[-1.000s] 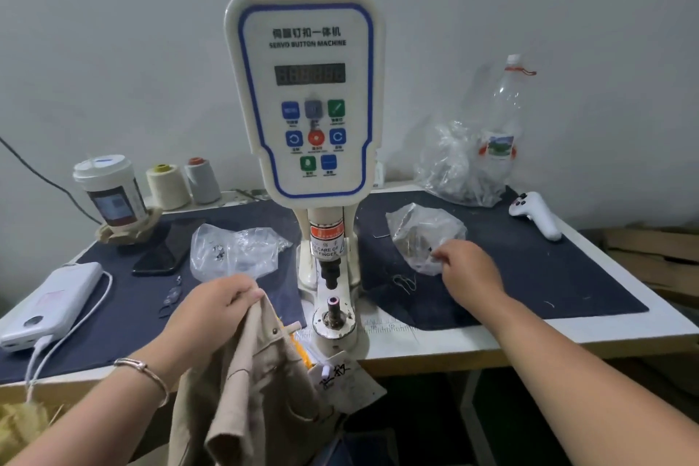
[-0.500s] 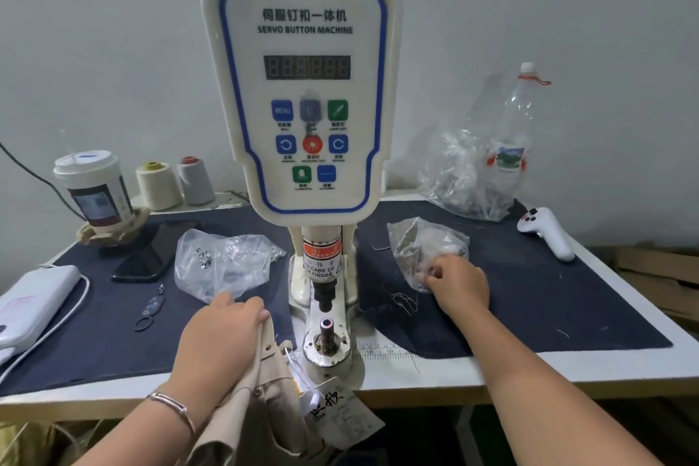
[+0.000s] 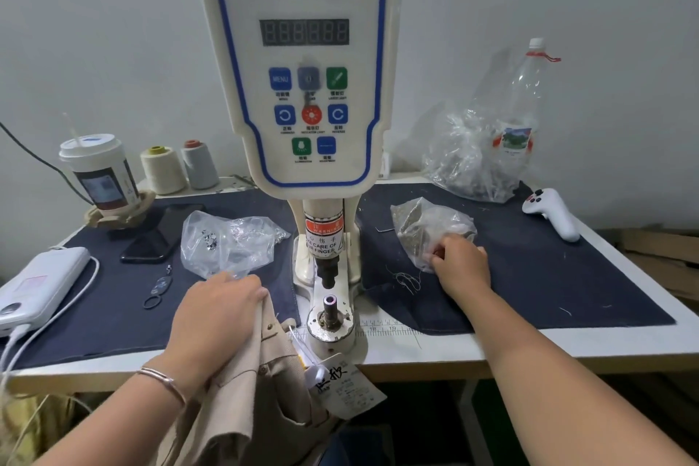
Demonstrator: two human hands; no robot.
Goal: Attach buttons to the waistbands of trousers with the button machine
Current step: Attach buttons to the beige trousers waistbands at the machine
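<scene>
Left hand (image 3: pixel 217 318): gripping beige trousers (image 3: pixel 257 397) at the waistband, hanging off the table edge just left of the button machine (image 3: pixel 325 276) and its lower die (image 3: pixel 330 308). Right hand (image 3: pixel 459 263): fingers curling into the plastic bag (image 3: pixel 425 225) right of the machine; whether it is pinching a button is hidden.

Two bare forearms in view, no sleeves visible. Left hand (image 3: pixel 217 308): thin metal bangle (image 3: pixel 162 379), rose-gold in tone, worn at the wrist. Right hand (image 3: pixel 462 264): no rings, watch or bracelet visible. Both hands ungloved.
</scene>
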